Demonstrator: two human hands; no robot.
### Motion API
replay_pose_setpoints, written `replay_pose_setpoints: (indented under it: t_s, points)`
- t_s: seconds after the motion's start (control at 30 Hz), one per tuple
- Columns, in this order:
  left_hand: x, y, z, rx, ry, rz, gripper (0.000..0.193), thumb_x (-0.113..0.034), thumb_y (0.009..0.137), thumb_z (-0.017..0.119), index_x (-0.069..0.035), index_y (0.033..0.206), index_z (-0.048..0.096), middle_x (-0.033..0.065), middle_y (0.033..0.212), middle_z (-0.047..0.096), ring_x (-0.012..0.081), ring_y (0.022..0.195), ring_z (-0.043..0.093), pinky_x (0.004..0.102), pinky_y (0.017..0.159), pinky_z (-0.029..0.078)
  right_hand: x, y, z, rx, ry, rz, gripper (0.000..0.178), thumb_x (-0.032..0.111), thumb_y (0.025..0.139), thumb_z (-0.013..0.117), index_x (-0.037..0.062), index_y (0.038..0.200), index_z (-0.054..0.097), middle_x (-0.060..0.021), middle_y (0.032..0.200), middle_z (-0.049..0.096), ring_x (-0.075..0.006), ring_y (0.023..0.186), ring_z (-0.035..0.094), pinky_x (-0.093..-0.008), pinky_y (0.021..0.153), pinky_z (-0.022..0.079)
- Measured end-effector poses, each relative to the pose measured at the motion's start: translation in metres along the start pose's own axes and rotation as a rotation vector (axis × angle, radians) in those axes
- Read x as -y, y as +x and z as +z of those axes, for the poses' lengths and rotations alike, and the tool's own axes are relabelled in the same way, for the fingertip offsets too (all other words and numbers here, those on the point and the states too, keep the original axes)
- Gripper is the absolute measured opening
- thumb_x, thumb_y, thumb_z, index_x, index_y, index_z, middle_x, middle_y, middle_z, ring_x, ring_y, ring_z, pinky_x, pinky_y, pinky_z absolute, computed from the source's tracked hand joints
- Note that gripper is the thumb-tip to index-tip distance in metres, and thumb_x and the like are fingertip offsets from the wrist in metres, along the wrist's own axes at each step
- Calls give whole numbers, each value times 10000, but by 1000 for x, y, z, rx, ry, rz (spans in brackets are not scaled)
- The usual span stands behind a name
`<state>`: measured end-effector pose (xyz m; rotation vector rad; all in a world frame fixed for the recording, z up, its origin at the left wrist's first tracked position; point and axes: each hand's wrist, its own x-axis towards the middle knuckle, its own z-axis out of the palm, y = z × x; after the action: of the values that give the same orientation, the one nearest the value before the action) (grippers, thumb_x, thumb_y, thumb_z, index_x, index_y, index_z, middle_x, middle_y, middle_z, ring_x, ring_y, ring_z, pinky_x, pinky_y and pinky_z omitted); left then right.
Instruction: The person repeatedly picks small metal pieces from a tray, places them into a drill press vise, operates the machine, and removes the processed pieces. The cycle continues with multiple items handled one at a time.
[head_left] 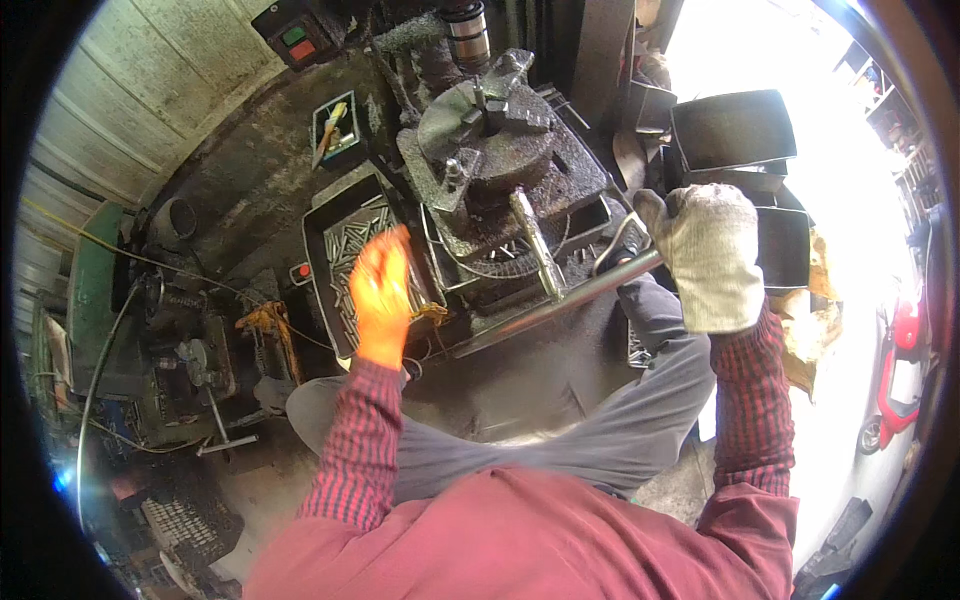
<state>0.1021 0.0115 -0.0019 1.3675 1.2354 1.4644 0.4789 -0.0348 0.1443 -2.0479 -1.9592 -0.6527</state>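
In a bright orange glove, my left hand (383, 295) is over a dark metal tray (318, 285) of short metal pins (350, 240). That hand is smeared by motion, so whether it holds a pin cannot be made out. My right hand (712, 255), in a thick pale grey work glove, is closed round the right end of a long steel lever bar (590, 290). A shorter shiny rod (537, 240) joins this bar to the greasy machine ahead. On top of the machine is a round metal fixture (480, 135) with clamp blocks.
A small box with a yellow-handled brush (333, 130) stands beyond the tray. At the upper left is a switch box (297, 38) with green and red buttons. Dark metal bins (735, 130) stack at the right. More machinery (205, 365) stands at the left. My legs flank the machine's front.
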Motion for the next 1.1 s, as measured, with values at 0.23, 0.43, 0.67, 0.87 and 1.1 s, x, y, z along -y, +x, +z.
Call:
replay_pose_setpoints:
  t_s: [0.23, 0.43, 0.67, 0.87, 1.1]
  points:
    - [73, -123, 8, 321, 18, -591, 557, -496, 1141, 558, 20, 1142, 766, 74, 956, 758, 147, 813, 703, 314, 773, 556, -1, 11, -57, 486, 43, -260, 446, 497, 933, 769, 66, 836, 831, -193, 779, 755, -355, 767, 769, -437, 716, 606]
    - [47, -109, -8, 502, 324, -527, 748, -655, 1113, 454, -20, 927, 802, 81, 760, 726, 199, 749, 696, 376, 746, 526, 1, 9, -41, 506, -227, -544, 219, 279, 847, 733, 87, 807, 830, -146, 827, 789, -298, 820, 786, -412, 772, 598]
    - [-31, -82, -49, 588, 479, -362, 493, -410, 1124, 570, 3, 942, 768, 76, 826, 761, 184, 806, 702, 374, 784, 548, -27, -35, 45, 180, 301, -300, 334, 372, 751, 827, 53, 836, 775, -169, 846, 718, -375, 919, 697, -482, 911, 528]
    - [-14, 54, -65, 189, 365, 17, 284, -289, 1072, 683, -13, 1110, 735, 109, 956, 771, 205, 872, 708, 384, 823, 559, -30, -31, 61, 247, 217, -299, 356, 435, 726, 808, 88, 685, 741, -162, 713, 685, -364, 796, 694, -482, 815, 523]
    - [42, 208, -91, -175, 844, 69, 700, -446, 1054, 672, -111, 1638, 478, 234, 1284, 687, 408, 1204, 673, 485, 1027, 536, -32, -32, 62, 338, 163, -278, 286, 369, 639, 827, 130, 796, 814, -132, 806, 733, -343, 881, 716, -475, 859, 536]
